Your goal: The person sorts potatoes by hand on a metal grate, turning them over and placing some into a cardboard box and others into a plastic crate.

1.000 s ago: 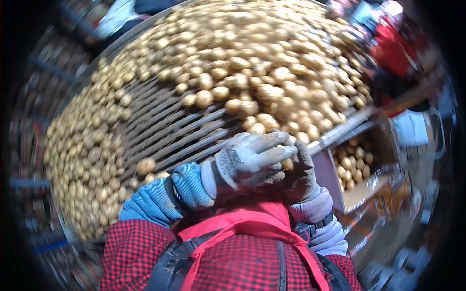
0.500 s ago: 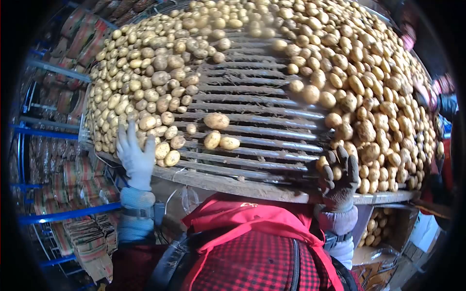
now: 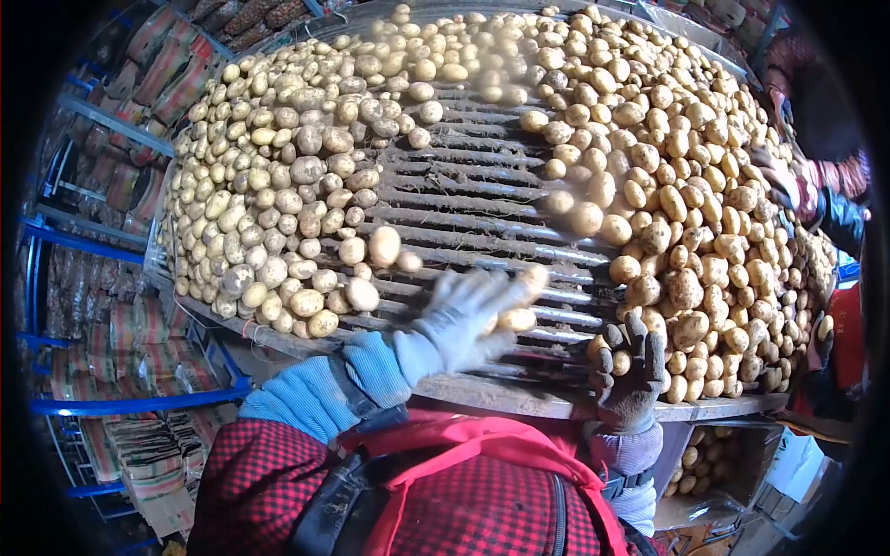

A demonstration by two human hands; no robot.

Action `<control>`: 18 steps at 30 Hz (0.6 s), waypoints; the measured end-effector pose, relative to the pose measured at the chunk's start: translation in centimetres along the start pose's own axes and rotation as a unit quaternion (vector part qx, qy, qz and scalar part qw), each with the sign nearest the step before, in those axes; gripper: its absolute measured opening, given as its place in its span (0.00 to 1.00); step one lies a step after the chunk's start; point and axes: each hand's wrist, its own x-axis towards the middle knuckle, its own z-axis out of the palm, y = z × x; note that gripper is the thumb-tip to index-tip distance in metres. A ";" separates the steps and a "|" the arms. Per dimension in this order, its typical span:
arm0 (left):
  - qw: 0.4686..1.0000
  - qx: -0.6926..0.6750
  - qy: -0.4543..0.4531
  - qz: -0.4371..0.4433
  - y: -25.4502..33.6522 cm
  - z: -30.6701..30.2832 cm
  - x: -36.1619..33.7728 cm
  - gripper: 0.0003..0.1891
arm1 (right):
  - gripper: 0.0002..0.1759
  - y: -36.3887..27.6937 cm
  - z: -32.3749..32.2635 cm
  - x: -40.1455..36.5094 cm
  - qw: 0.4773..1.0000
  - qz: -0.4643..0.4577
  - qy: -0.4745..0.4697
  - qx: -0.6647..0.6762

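My left hand (image 3: 468, 320), in a pale grey glove, reaches across the slatted metal rack (image 3: 464, 199), blurred by motion. Its fingers are stretched to the right, with potatoes at the fingertips, one of them a long potato (image 3: 531, 281). Another potato (image 3: 516, 321) lies just beneath the fingers. At the rack's front edge is my right hand (image 3: 632, 375), in a dirt-darkened glove, its fingers apart and loosely bent upward. A small potato (image 3: 620, 362) sits between its thumb and fingers; no firm grip shows. Potatoes are heaped on the rack's left and right sides.
A wooden board (image 3: 501, 394) edges the rack in front of my body. Below right stands a box (image 3: 677, 505) with potatoes inside. At the right, another person's hand (image 3: 781, 176) reaches over the heap. Blue metal shelving (image 3: 139, 403) with stacked bags stands at the left.
My left hand has swung right from the left heap to the rack's middle, and potatoes there have shifted. My right hand stays at the front edge. The camera view has moved slightly.
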 end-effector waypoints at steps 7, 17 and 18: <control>0.974 0.000 0.209 -0.083 -6.9 -7.0 -3.7 0.23 | 0.29 0.5 2.8 -0.2 0.992 -0.007 0.110 -0.057; 0.897 0.182 -0.069 -0.397 -15.9 -7.5 -5.3 0.23 | 0.30 0.3 3.2 -0.3 0.994 0.029 0.103 -0.022; 0.891 0.188 -0.039 -0.412 -15.5 -7.2 -5.1 0.22 | 0.30 0.4 3.0 -0.2 0.996 0.025 0.082 -0.029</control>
